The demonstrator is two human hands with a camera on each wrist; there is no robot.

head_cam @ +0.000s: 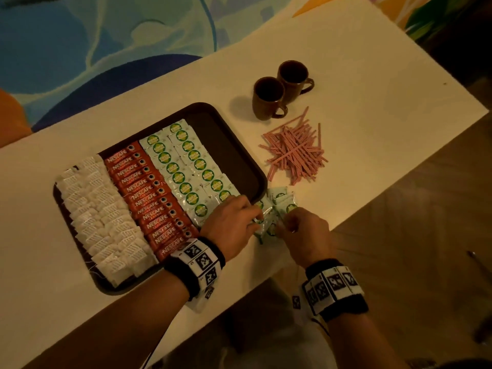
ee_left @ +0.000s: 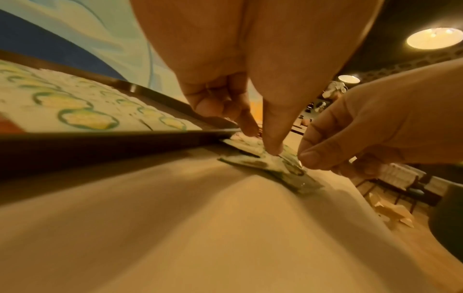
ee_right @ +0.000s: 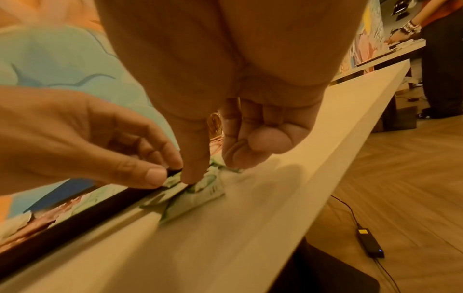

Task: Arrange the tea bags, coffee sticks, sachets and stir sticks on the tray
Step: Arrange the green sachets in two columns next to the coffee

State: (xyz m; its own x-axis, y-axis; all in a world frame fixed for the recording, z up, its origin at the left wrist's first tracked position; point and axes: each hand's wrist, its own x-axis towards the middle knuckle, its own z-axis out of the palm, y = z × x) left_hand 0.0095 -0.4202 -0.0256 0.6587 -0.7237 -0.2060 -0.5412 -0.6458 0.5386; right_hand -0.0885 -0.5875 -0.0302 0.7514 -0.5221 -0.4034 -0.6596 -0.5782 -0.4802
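Observation:
A dark brown tray [head_cam: 226,150] holds white tea bags [head_cam: 101,209] on its left, red coffee sticks [head_cam: 151,193] beside them, then two columns of green-and-white sachets [head_cam: 189,166]. Its right strip is bare. Loose sachets [head_cam: 282,201] lie in a small heap on the table off the tray's near right corner. My left hand [head_cam: 257,218] pinches one of them between thumb and fingers, close to the tray rim [ee_left: 100,138]. My right hand [head_cam: 286,225] pinches the heap [ee_right: 198,196] from the other side, its other fingers curled. Pink stir sticks [head_cam: 295,150] lie loose right of the tray.
Two brown mugs [head_cam: 269,98] [head_cam: 292,75] stand behind the stir sticks. The table's near edge [head_cam: 306,259] runs just beneath my right hand. A cable with a black adapter [ee_right: 371,243] lies on the wooden floor below.

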